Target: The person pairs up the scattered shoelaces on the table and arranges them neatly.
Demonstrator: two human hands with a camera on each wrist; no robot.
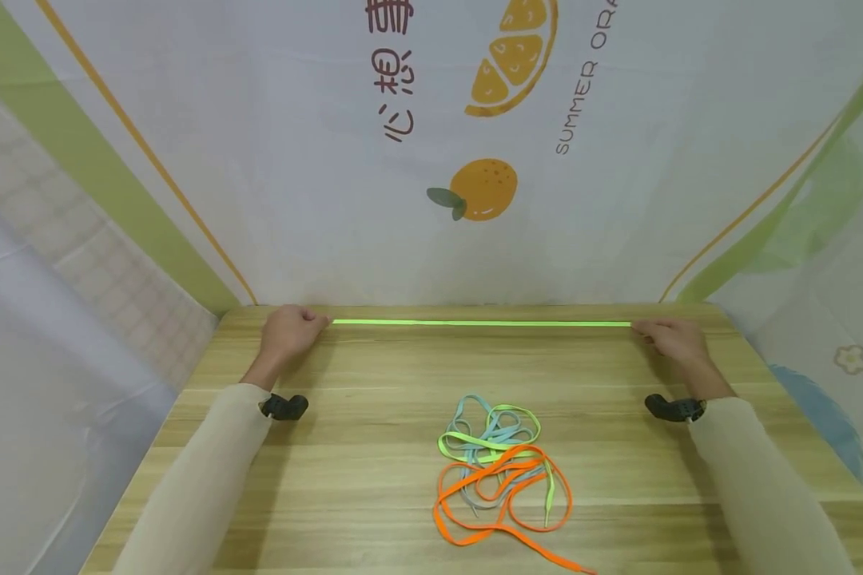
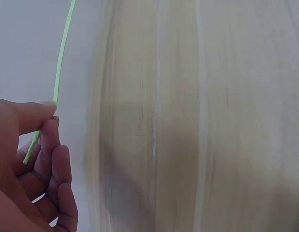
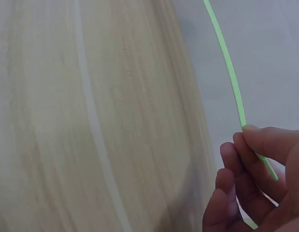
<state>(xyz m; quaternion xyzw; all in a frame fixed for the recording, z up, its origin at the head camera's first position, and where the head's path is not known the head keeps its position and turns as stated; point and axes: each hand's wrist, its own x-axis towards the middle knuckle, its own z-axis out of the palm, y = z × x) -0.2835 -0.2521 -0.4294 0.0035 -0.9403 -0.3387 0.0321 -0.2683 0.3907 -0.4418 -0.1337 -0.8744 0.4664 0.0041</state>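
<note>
A neon green shoelace (image 1: 482, 323) runs straight and taut from hand to hand along the far side of the table. My left hand (image 1: 291, 331) pinches one end between thumb and forefinger; in the left wrist view the lace's tip (image 2: 27, 158) pokes out below the thumb. At the other end my right hand (image 1: 672, 339) pinches the lace likewise, and its tip (image 3: 273, 175) sticks out past the fingers in the right wrist view. The remaining fingers of both hands are loosely curled.
Nearer me on the wooden table (image 1: 359, 463), an orange shoelace (image 1: 499, 527) lies in loops, overlapping a tangle of a light blue shoelace (image 1: 460, 411) and another green shoelace (image 1: 446, 445). A white cloth (image 1: 316, 200) printed with oranges hangs behind the table's far edge.
</note>
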